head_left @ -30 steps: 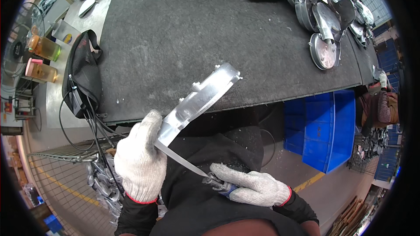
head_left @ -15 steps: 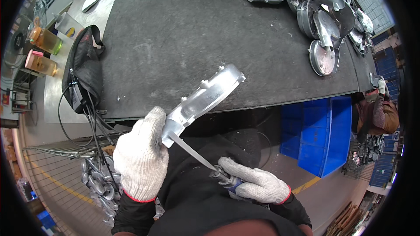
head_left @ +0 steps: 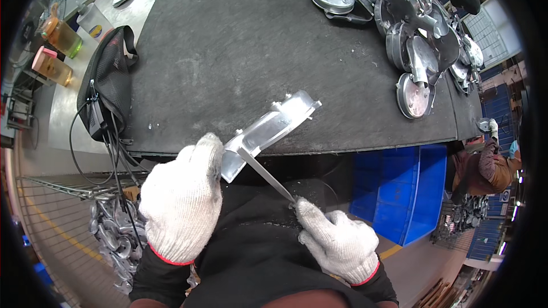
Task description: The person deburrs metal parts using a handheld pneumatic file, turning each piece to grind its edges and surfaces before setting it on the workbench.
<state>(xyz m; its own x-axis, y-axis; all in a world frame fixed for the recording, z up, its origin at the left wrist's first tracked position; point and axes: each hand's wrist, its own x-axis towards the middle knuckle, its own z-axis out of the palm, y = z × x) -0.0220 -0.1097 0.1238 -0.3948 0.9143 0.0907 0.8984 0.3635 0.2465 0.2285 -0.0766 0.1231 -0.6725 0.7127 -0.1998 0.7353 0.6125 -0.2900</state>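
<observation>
My left hand [head_left: 181, 199], in a white knitted glove, is closed round the narrow end of a shiny cast metal housing [head_left: 274, 128]. The housing tilts up to the right above the table's near edge, small studs along its upper side. In my right hand [head_left: 337, 239], gloved too, is a flat metal file [head_left: 267, 175], its handle hidden by the fingers. The file's blade slants up to the left, and its tip meets the housing close to my left hand.
Similar metal housings [head_left: 414, 51] are heaped at the table's far right. A black mesh bag [head_left: 108, 88] with cables lies on the left. Blue bins [head_left: 399, 194] stand below the right edge, a wire basket of metal parts [head_left: 114, 239] at lower left. Another person [head_left: 482, 165] is at far right.
The file's tip has shifted from the housing's near end to its side edge. My right hand has turned, covering the blue handle that showed before. The housing has tilted slightly.
</observation>
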